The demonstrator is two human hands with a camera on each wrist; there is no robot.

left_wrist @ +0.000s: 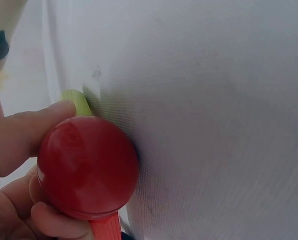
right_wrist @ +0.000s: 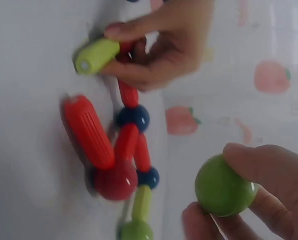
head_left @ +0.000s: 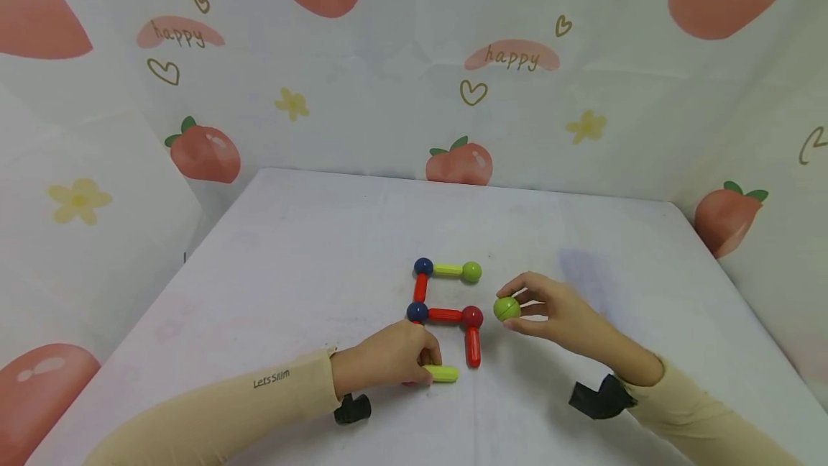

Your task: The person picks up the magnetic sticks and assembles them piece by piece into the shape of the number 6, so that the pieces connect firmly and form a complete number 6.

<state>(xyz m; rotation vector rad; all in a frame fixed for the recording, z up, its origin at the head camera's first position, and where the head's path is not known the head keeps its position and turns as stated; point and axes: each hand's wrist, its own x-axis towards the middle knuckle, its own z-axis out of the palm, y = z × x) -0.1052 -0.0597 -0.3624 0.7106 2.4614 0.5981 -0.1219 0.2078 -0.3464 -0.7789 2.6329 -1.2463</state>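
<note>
On the table lies a flat figure of magnetic rods and balls. Its upper part has a blue ball [head_left: 423,267], a yellow-green rod [head_left: 448,270] and a green ball [head_left: 471,272]. Below, a second blue ball [head_left: 417,312] joins a red rod [head_left: 445,316] to a red ball [head_left: 472,317], from which another red rod [head_left: 474,348] points toward the near side. My left hand [head_left: 397,357] pinches a yellow-green rod [right_wrist: 96,56] beside a lower red ball [left_wrist: 88,167]. Right of the figure, my right hand [head_left: 559,315] holds a loose green ball [head_left: 507,308] in its fingertips, above the table.
A white cloth covers the table [head_left: 323,236], and a printed backdrop [head_left: 388,92] with peaches rises behind it. Black straps [head_left: 603,398] sit at both wrists. The near red rod's free end points toward the table's front.
</note>
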